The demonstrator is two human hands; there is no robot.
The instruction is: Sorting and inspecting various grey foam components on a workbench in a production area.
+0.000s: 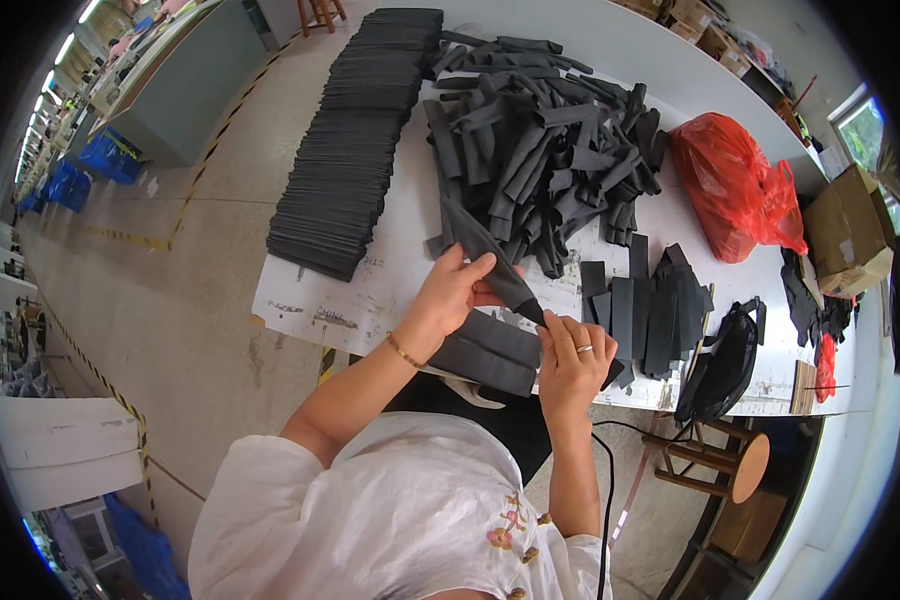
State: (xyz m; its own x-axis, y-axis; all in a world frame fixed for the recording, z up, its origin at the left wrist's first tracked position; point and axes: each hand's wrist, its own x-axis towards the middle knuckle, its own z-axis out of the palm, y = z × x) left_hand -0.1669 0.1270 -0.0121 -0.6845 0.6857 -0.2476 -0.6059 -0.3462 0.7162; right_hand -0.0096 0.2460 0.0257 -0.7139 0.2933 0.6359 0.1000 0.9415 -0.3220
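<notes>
One dark cloth strip (498, 266), held slantwise above a white table (305, 296).
I see the left hand (450, 297) pinching the strip near its middle, thumb on top, and the right hand (576, 368) closed on its lower end. The strip slants between a heap of loose strips (540, 150) and some flat dark pieces (485, 352) at the near edge; a long stack (350, 140) lies to the left.

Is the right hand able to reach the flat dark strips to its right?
Probably yes: the flat dark strips lie beside the right hand, nothing evident between, though it is gripping the dark fabric piece.
</notes>
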